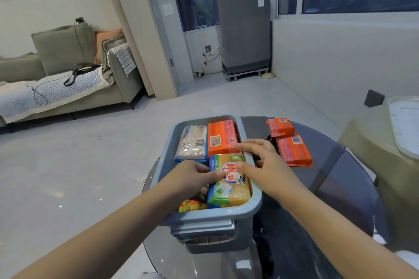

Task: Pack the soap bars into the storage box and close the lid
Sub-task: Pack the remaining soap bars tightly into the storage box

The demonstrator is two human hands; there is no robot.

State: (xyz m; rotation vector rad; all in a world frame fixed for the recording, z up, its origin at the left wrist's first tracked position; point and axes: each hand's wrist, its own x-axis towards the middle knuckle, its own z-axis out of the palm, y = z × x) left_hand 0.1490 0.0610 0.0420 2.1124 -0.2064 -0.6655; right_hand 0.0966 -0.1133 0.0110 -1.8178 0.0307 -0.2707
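A grey-blue storage box [255, 190] stands open on a round glass table [340, 199]. Inside lie a pale soap bar [192, 142], an orange soap bar [221, 137], a yellow-green soap bar [231, 190] and a yellow one [191, 205] partly hidden at the near left. My left hand [195, 176] grips the left side of the yellow-green bar, thumb on its top. My right hand [263, 163] rests over the box's right rim with fingers spread, touching the orange and yellow-green bars. Two orange soap bars [293, 149] lie on the table to the right of the box.
A translucent lid [405, 124] rests on a beige stool or seat at the far right. A grey sofa stands at the left across the pale floor. A washing machine stands by the far window.
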